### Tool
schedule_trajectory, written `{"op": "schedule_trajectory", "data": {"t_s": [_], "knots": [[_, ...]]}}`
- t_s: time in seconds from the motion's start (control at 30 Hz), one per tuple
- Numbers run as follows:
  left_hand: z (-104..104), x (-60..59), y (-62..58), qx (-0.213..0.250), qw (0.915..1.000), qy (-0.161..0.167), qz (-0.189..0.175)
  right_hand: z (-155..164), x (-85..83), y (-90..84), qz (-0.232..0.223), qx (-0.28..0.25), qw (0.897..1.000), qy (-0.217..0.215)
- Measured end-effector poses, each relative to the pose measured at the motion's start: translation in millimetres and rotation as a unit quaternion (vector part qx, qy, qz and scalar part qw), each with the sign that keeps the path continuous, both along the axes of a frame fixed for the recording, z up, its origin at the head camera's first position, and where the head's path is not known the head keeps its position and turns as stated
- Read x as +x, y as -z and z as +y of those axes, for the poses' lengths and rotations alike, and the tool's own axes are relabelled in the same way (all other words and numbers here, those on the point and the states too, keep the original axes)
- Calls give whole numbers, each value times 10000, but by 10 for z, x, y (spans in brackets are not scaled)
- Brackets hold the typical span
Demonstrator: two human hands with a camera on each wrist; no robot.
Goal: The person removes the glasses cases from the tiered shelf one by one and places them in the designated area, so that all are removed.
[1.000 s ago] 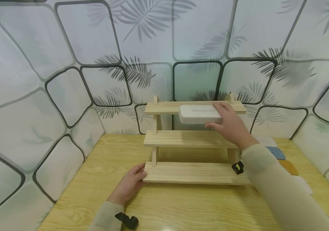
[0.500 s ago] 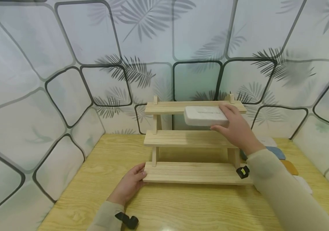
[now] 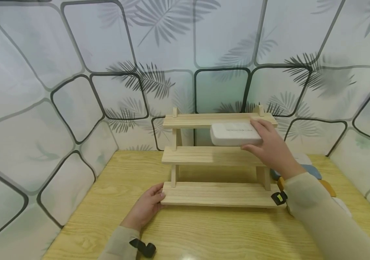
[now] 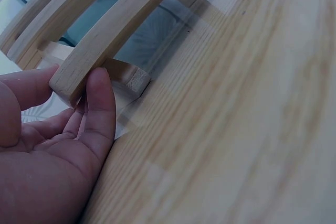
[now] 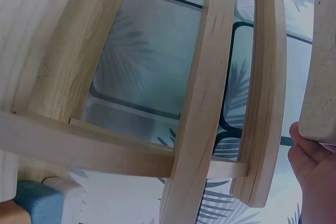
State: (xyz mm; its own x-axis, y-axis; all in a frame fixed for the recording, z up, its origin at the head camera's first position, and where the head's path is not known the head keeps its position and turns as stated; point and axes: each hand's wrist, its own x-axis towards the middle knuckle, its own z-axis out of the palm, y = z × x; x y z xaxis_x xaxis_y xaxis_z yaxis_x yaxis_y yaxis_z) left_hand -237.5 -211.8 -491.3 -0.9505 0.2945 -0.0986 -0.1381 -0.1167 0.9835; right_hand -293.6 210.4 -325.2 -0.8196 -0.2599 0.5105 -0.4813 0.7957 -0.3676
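A three-tier wooden display stand stands on the table. My left hand pinches the left end of its lowest shelf, thumb on one face and fingertips on the other in the left wrist view. In my right hand is a white rounded-corner case with faint printed lettering, gripped at its right end, thumb at the near side. The case hangs level in front of the gap between the top and middle shelves. Only part of the case shows in the right wrist view.
Right of the stand, partly behind my right forearm, lie similar cases: a blue one, an orange one and white ones, one of them at the back. Patterned fabric walls enclose the wood-grain table.
My right hand has carried the white case a little to the right and slightly lower, nearer the middle shelf. My left hand stays put on the lowest shelf.
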Motion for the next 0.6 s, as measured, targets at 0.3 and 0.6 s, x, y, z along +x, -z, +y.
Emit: {"op": "schedule_trajectory", "data": {"t_s": [0.3,0.6], "knots": [[5,5,-14,-12,10000,-19,-1,93,130,1,157,-18,9999,15],[8,25,-26,-65,10000,4,21,198,215,36,471,0,9989,69]]}}
